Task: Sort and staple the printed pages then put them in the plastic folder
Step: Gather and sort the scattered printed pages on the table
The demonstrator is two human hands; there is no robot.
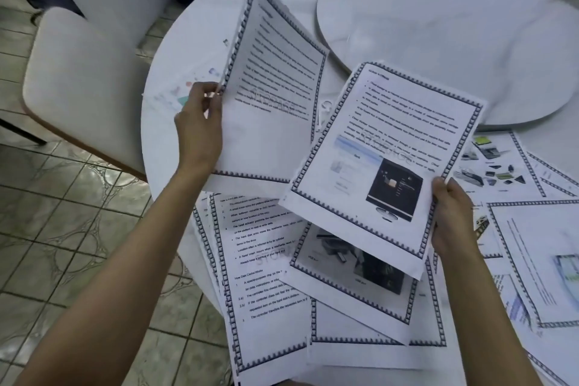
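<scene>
While sorting, holds two sheets up at once, above the round white counter (194, 50). Pinches the left edge of a white printed page with a dark zigzag border and only words on it (275, 88) in the left hand (200, 122), fingers curled onto the paper. Grips the bottom right edge of a second bordered page with a picture of a black screen (385, 147) in the right hand (451, 216), fingers curled round the paper too. Tilts both sheets up, edges crossing a little in the middle.

Has a messy heap of bordered pages (266, 291) lying flat on the counter right under the hands. Has more loose pages (532, 260) spread out on the right, near a big round white turning plate (438, 56). Shows no neat pile anywhere and no staple in any corner. Shows no stapler and no plastic folder for sure, only a faint pale patch with coloured spots (185, 94) beside the left hand, too blurry to name.

Seems to be early in the job, then. Looks like only the sorting step, with most pages not yet put in order. Leaves the stapling to do after that, and last of all the sliding of the pages into the folder.
</scene>
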